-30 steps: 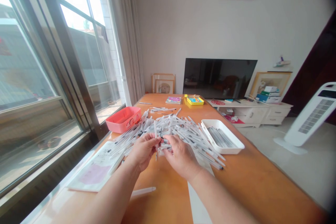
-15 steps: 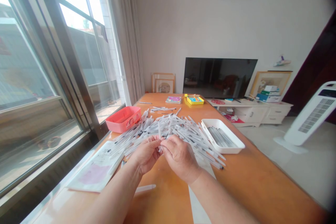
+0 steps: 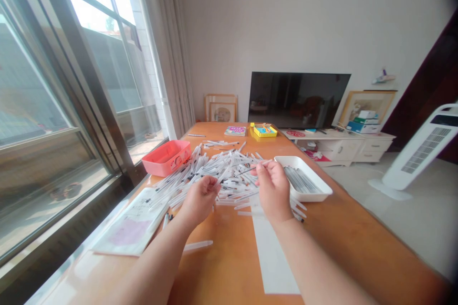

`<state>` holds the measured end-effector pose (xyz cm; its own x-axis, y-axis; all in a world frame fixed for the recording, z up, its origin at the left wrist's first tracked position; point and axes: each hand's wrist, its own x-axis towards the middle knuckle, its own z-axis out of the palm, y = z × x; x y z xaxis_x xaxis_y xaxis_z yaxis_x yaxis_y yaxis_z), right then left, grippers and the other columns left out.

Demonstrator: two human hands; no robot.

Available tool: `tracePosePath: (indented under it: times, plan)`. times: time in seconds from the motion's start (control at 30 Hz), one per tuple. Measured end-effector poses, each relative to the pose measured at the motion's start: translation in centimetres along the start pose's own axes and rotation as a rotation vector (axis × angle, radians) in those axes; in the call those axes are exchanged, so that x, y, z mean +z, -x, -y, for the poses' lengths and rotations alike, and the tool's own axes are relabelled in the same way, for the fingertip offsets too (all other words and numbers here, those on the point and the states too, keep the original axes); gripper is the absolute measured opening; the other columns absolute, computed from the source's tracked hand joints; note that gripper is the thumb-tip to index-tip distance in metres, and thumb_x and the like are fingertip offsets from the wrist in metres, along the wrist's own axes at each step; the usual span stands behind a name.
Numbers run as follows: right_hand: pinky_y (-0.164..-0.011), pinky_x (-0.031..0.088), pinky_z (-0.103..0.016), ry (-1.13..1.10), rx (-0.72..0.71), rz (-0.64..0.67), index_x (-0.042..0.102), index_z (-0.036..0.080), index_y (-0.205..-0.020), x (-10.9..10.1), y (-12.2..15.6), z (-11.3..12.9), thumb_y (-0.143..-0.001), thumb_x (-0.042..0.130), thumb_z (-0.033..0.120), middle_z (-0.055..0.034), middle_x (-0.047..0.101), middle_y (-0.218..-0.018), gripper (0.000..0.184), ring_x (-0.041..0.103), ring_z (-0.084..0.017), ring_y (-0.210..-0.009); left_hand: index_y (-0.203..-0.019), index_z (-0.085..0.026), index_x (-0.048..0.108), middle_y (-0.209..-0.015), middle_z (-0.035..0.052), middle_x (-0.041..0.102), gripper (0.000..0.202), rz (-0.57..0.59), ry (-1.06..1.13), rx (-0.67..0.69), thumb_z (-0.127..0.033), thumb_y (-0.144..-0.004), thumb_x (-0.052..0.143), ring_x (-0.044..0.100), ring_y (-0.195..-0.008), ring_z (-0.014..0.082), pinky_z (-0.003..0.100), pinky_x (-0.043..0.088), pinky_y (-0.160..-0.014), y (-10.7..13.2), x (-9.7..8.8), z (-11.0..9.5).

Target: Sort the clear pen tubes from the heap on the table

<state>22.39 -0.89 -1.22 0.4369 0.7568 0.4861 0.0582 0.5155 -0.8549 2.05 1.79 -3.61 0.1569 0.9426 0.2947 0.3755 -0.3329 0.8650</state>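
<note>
Pinched in my left hand point(image 3: 203, 196) is a translucent white pen barrel point(image 3: 222, 176) that points up and away. My right hand point(image 3: 274, 189) has its fingers closed on a thin dark pen refill point(image 3: 246, 171), whose tip points left toward the barrel. The two hands are apart, both above the near side of a large heap of white pen parts point(image 3: 200, 171). Just right of my right hand stands a white tray point(image 3: 324, 195) with many dark refills point(image 3: 302, 179) lying in it.
A red plastic basket point(image 3: 157, 167) stands left of the heap. An open notebook point(image 3: 125, 231) and a loose pen barrel point(image 3: 198, 246) lie nearer. White paper point(image 3: 274, 262) lies under my right forearm. A yellow box point(image 3: 265, 133) and a pink booklet point(image 3: 235, 131) sit at the table's far end.
My hands were together and have come apart. My right hand has moved right and up with the refill, toward the white tray. The view has tilted slightly down.
</note>
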Motion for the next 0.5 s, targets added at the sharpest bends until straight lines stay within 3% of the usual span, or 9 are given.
tracePosePath:
  times: [0.2, 0.5]
  plan:
    - [-0.056, 0.05, -0.023, -0.281, 0.216, -0.159, 0.061, 0.019, -0.098, -1.6, -1.6, -0.7, -0.084, 0.071, 0.041, -0.0071, 0.074, -0.096, 0.027, 0.071, -0.018, -0.081, -0.084, -0.021, 0.061, -0.074, -0.0002, 0.066, 0.019, 0.053, -0.199, 0.05, -0.039, -0.088, 0.057, 0.057, -0.069, 0.0161, 0.027, 0.041, -0.065, 0.3, -0.1, 0.1]
    - [-0.06, 0.054, -0.025, -0.285, 0.22, -0.129, 0.062, 0.019, -0.098, -1.7, -0.9, -0.1, -0.082, 0.073, 0.041, -0.0068, 0.074, -0.096, 0.029, 0.072, -0.018, -0.08, -0.084, -0.021, 0.062, -0.077, -0.0002, 0.068, 0.017, 0.095, -0.225, 0.016, -0.037, -0.087, 0.056, 0.059, -0.073, 0.0171, 0.026, 0.041, -0.067, 0.6, -0.1, -1.2]
